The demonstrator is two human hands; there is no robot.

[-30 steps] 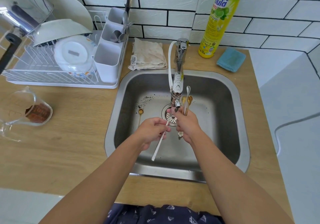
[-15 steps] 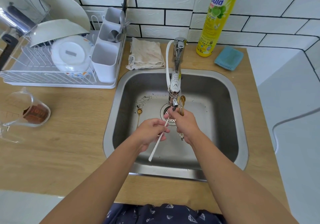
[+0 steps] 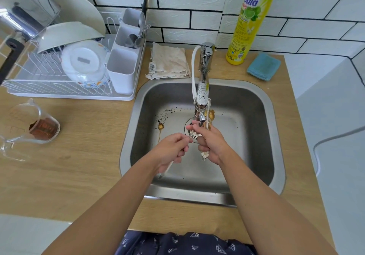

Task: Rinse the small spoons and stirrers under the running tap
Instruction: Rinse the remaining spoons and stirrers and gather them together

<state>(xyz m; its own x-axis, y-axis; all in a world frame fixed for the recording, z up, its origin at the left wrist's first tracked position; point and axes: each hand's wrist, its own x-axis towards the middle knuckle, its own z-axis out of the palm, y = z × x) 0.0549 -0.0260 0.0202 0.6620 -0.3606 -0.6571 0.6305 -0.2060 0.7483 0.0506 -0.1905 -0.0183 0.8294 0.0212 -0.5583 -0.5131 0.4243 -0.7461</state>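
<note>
Since the earlier frame, the white stirrer (image 3: 167, 168) has been drawn further into the left hand (image 3: 171, 149), so that less of it is seen above the fingers, and the gold spoons (image 3: 210, 116) in the right hand (image 3: 212, 144) have been kept just beside the tap spout (image 3: 201, 104).

The grip of the left hand is curled round the white stirrer, whose lower end is seen sticking out below the hand, in front of the tap. The grip of the right hand is closed round a small bunch of spoons and stirrers: their gold bowls are held up just right of the tap nozzle, and a white flower-shaped handle end (image 3: 204, 154) is seen below the hand. Both hands are held over the sink (image 3: 256, 128), right under the tap. Whether water is running cannot be told.

One more gold spoon (image 3: 160, 129) is left lying on the sink floor, left of the tap and near the drain strainer (image 3: 194, 136), with dark specks scattered behind it.

On the desk (image 3: 88, 156), a folded beige cloth (image 3: 169, 61) is laid behind the sink to the left of the tap base, and a yellow-green bottle of dish soap (image 3: 248, 22) and a blue sponge (image 3: 263, 66) are set to the right of it. Far left of the tap, a white dish rack (image 3: 59, 85) with bowls and a cutlery holder is placed, and nearer than it a glass jug (image 3: 29, 128) with brown powder inside.
</note>
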